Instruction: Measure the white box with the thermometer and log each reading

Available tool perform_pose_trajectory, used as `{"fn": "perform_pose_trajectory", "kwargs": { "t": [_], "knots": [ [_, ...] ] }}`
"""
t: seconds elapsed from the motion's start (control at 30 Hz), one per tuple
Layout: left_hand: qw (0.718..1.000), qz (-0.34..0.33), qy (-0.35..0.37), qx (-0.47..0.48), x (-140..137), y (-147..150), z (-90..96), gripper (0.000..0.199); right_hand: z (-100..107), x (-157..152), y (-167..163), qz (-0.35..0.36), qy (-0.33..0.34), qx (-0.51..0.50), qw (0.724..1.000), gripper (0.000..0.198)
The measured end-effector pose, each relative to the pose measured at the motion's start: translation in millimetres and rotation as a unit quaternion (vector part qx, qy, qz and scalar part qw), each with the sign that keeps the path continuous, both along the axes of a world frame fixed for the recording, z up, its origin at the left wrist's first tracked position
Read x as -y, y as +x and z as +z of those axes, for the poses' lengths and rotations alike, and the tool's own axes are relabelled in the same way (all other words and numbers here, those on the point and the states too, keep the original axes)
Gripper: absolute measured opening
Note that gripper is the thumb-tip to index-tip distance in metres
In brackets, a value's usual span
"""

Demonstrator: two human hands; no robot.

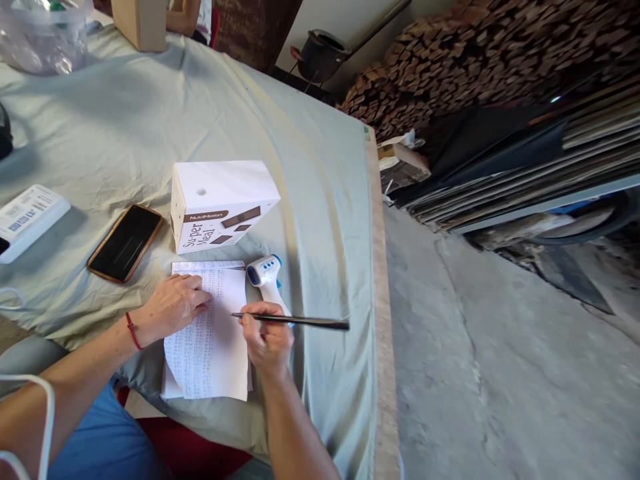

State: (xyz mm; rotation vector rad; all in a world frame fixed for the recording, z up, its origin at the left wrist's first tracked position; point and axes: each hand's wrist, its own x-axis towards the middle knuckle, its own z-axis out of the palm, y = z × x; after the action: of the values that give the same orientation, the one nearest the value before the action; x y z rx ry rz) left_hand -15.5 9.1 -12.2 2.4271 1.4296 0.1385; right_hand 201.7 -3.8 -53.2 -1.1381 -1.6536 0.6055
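My right hand (267,337) grips a long black pen (310,322), whose tip points left over the notebook page. The notebook (227,360) lies at the table's near edge, with lines of small blue handwriting on its left part and blank paper on the right. My left hand (175,305), a red cord around its wrist, rests on the page's left side with fingers loosely bent and nothing held. Just beyond my right hand lies a white and blue infrared thermometer (267,272), its handle partly hidden. A white carton (225,200) marked "Super Meal" stands behind the notebook.
A black-screened phone (125,243) and a white device with a label (30,220) lie to the left. Farther back are a clear plastic container (45,40) and a cardboard box (140,23). The table's wooden edge (383,333) runs along the right, with stacked firewood (450,60) beyond.
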Motion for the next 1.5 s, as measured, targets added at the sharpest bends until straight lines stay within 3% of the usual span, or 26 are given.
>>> {"fn": "perform_pose_trajectory", "kwargs": {
  "t": [0.13,0.3,0.67,1.5],
  "knots": [
    [1.000,-0.003,-0.007,-0.012,1.6,4.6,2.0,0.028,-5.6,1.6,-19.8,0.005,-0.095,-0.043,0.995,0.009],
    [1.000,-0.004,-0.008,-0.020,3.6,7.0,3.4,0.030,-4.7,-9.7,-24.2,-0.029,-0.126,-0.036,0.991,0.013],
    [1.000,-0.009,0.006,-0.018,3.6,7.0,0.3,0.032,-15.7,-10.3,-21.5,0.003,-0.105,0.020,0.994,0.016],
    [0.999,-0.013,0.008,-0.029,3.3,7.1,2.8,0.032,-14.9,-10.8,-21.9,-0.002,-0.085,0.021,0.996,0.014]
  ]
}}
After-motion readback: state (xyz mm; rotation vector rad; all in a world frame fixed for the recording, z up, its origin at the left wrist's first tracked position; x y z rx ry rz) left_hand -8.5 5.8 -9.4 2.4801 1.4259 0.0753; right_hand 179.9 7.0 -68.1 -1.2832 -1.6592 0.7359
